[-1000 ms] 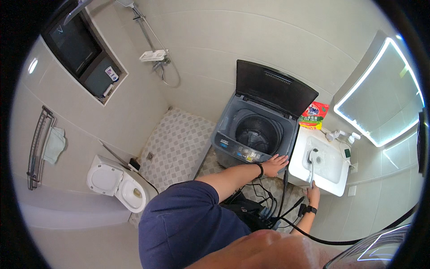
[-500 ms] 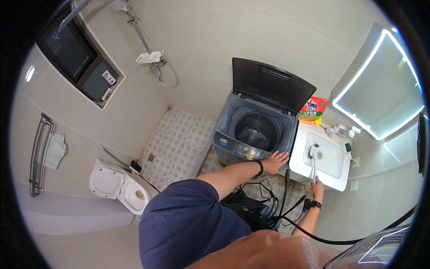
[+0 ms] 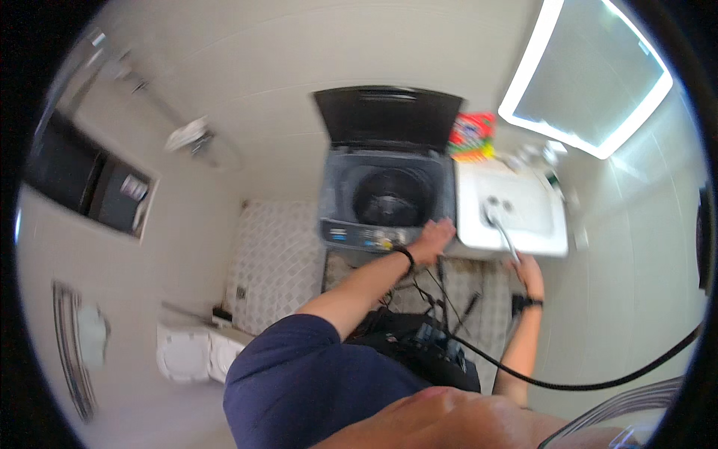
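My left hand (image 3: 435,238) lies on the front right corner of a dark grey top-loading washing machine (image 3: 350,237), fingers stretched out over its rim. The black lid (image 3: 389,120) stands raised, and the dark drum (image 3: 394,198) shows below it. On the right, my right hand (image 3: 526,271) is closed round a slim white handle (image 3: 508,241) at the front edge of a white sink (image 3: 552,243). The rounded head on that handle rests in the basin near the drain. Blur hides exactly what kind of tool it is.
A red and yellow detergent bag (image 3: 473,136) stands behind the sink, beside the white tap (image 3: 516,160). Black cables (image 3: 441,295) hang in front of me, and a thick black hose (image 3: 583,385) crosses at lower right. Far left are a toilet (image 3: 185,355) and a wall rack (image 3: 71,348).
The whole view has swung, so the washer and sink now sit further left and the picture is blurred. My left hand stays on the washer; my right still grips the handle.
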The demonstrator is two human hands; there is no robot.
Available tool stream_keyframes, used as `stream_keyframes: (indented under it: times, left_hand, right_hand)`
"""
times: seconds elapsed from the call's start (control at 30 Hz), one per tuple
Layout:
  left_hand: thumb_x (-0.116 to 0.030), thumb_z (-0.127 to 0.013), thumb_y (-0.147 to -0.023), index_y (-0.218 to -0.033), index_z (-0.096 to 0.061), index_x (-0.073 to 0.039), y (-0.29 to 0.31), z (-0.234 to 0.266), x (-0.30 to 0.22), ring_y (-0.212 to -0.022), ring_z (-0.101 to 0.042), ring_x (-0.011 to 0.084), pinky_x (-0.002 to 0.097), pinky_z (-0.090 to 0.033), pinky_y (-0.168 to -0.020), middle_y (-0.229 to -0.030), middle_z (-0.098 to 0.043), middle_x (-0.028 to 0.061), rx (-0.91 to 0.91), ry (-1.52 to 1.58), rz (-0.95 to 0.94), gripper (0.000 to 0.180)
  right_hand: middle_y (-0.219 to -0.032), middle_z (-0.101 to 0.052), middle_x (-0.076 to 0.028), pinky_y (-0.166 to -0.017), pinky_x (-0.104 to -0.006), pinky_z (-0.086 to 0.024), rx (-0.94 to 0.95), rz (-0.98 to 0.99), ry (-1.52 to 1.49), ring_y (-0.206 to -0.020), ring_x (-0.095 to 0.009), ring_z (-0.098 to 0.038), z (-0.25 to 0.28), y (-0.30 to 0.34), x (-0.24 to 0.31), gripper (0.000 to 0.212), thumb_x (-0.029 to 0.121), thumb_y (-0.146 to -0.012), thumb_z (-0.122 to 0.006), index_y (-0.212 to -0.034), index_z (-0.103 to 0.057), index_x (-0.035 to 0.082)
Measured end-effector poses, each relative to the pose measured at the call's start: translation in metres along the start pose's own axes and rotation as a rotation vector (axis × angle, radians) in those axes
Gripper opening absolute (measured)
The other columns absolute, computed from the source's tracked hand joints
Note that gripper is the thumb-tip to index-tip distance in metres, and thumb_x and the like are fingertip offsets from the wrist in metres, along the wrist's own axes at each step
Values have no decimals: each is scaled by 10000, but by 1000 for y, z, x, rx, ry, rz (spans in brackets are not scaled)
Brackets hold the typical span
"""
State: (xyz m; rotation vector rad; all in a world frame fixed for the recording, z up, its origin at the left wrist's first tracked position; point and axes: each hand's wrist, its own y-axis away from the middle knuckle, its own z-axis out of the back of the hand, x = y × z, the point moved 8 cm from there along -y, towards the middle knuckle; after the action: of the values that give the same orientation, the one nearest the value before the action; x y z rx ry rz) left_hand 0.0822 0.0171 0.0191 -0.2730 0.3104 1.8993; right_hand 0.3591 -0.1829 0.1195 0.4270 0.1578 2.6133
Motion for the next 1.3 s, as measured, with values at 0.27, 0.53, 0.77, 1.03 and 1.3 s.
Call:
stream_keyframes:
  times: [0.27, 0.53, 0.77, 1.03, 1.3]
  left_hand:
    - [-370, -764, -1033, -1799, -131, -26, 9, 6, -7, -1737, -95, 410, 601, -124, -1372, -1871, -76, 257, 45, -80, 30, 1051]
    - [-346, -771, -1021, -1798, -147, -28, 12, 7, -6, -1735, -103, 407, 613, -123, -1369, -1871, -71, 262, -16, -76, 4, 1046]
    - [-312, -792, -989, -1787, -183, -13, 14, 9, -9, -1728, -134, 417, 618, -132, -1365, -1866, -91, 275, -60, -46, -6, 1048]
    - [-308, -803, -974, -1790, -177, -29, 11, 1, -4, -1723, -151, 422, 628, -149, -1358, -1865, -92, 271, -57, -49, -9, 1066]
    - [-313, -789, -989, -1798, -161, -38, 12, 2, -2, -1726, -140, 421, 629, -137, -1359, -1870, -75, 265, -67, -40, -23, 1060]
  right_hand:
    - [-1270, -789, -218, -959, -596, -593, -21, -294, -12, -1173, -464, -735, -48, -4, 15, 568, 366, -1069, -671, -1615, -593, 227]
    - [-1182, -801, -242, -956, -581, -606, -30, -226, -6, -1094, -460, -764, 9, 32, 25, 470, 290, -1052, -657, -1505, -696, 169]
    - [-1141, -796, -257, -938, -578, -609, -119, -248, -11, -1061, -463, -769, -41, -23, -5, 532, 181, -1061, -587, -1591, -632, 210]
    - [-1218, -800, -238, -922, -570, -631, -107, -426, 21, -1103, -445, -781, -33, -31, -41, 562, 134, -1097, -480, -1626, -605, 278]
    - [-1189, -807, -242, -930, -585, -622, -233, -478, 56, -1088, -451, -784, -12, -21, -81, 438, 180, -1126, -503, -1522, -690, 194]
